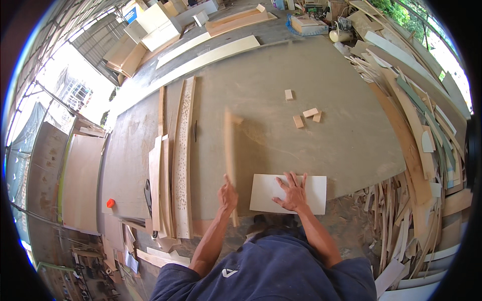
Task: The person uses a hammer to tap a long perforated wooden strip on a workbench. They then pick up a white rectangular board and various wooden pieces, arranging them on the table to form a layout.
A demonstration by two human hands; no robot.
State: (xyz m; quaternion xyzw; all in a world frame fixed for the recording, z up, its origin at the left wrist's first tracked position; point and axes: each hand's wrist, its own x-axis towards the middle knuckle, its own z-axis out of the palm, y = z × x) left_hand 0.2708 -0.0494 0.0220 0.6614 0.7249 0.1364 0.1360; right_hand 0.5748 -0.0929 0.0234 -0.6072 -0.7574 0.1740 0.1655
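Note:
My left hand (228, 195) is closed around a long, narrow wooden strip (229, 145), which motion blurs. At its far end a short piece juts to the right; how the two are joined cannot be made out. Under my right hand (292, 193) lies a white rectangular board (263, 193) at the near edge of the large worktable (321, 145). That hand rests flat on the board with its fingers spread. Beyond it, several small wooden blocks (311, 113) lie loose on the tabletop.
Left of my left hand lie long boards, one a speckled plank (183, 150). A red object (110, 203) sits farther left. Scrap wood (416, 115) is heaped along the right side, with offcuts (401, 226) standing near the table's edge. White panels (158, 25) stand at the back.

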